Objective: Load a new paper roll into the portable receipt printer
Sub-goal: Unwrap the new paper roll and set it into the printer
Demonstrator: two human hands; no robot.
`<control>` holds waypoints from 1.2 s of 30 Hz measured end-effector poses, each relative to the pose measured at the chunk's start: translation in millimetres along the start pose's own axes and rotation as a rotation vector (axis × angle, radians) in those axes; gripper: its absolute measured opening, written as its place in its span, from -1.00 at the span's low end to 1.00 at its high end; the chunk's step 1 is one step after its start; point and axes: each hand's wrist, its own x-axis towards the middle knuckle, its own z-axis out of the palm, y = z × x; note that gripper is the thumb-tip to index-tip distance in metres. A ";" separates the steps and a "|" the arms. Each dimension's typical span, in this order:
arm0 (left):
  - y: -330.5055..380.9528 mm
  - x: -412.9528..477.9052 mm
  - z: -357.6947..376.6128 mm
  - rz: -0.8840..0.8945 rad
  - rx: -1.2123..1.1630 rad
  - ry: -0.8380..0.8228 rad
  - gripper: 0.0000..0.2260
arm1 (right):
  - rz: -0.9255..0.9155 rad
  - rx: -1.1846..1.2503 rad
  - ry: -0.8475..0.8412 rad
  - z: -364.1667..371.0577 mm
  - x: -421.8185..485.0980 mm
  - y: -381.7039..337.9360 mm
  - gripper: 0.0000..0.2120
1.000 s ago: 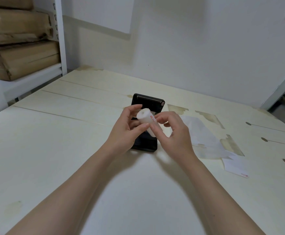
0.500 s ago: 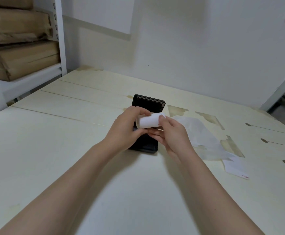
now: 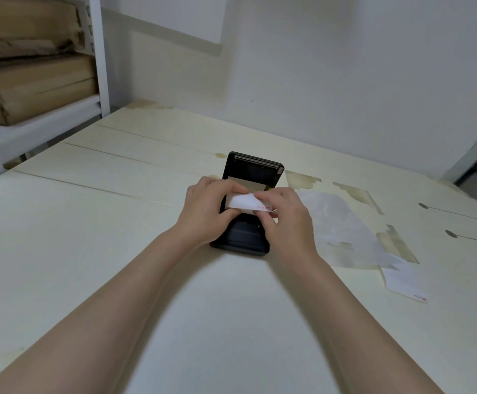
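both hands gripped the paper roll (image 3: 244,202) over the open black printer (image 3: 248,206) mid worktop (image 3: 89,251): left hand (image 3: 206,214) on its left end, right hand (image 3: 284,216) pinching its loose edge. torn wrapper (image 3: 342,231) lay right.

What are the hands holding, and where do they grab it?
Both hands hold the white paper roll above the open black printer. The left hand pinches its left end, and the right hand pinches its right end.

Left hand (image 3: 206,213) and right hand (image 3: 287,214) grip paper roll (image 3: 243,202) over printer (image 3: 250,172).
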 end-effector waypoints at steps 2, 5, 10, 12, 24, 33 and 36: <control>-2.8 -0.2 1.2 -0.006 0.036 0.013 -0.68 | -0.026 -0.053 0.019 6.3 2.2 1.3 -0.76; -3.1 -1.8 0.6 -0.010 0.064 0.062 -0.71 | -0.025 -0.075 0.032 12.8 3.6 3.0 -0.74; -4.2 -2.7 1.9 -0.043 0.102 0.028 -0.76 | -0.032 -0.163 0.030 16.4 1.4 6.8 -0.75; -7.5 -4.3 0.2 -0.062 0.134 -0.042 -0.77 | -0.064 -0.220 0.012 16.5 0.1 8.4 -0.79; -0.2 -36.0 -9.9 0.116 0.387 -0.334 -0.10 | -0.102 -0.220 -0.182 -2.8 -20.3 7.6 -0.78; 10.2 -47.9 -5.3 0.199 0.510 -0.259 -0.59 | -0.145 -0.238 -0.287 -6.9 -40.2 6.3 -0.73; 9.5 -49.4 -4.3 0.144 0.525 -0.296 -0.41 | -0.169 -0.221 -0.296 -10.3 -46.3 7.5 -0.75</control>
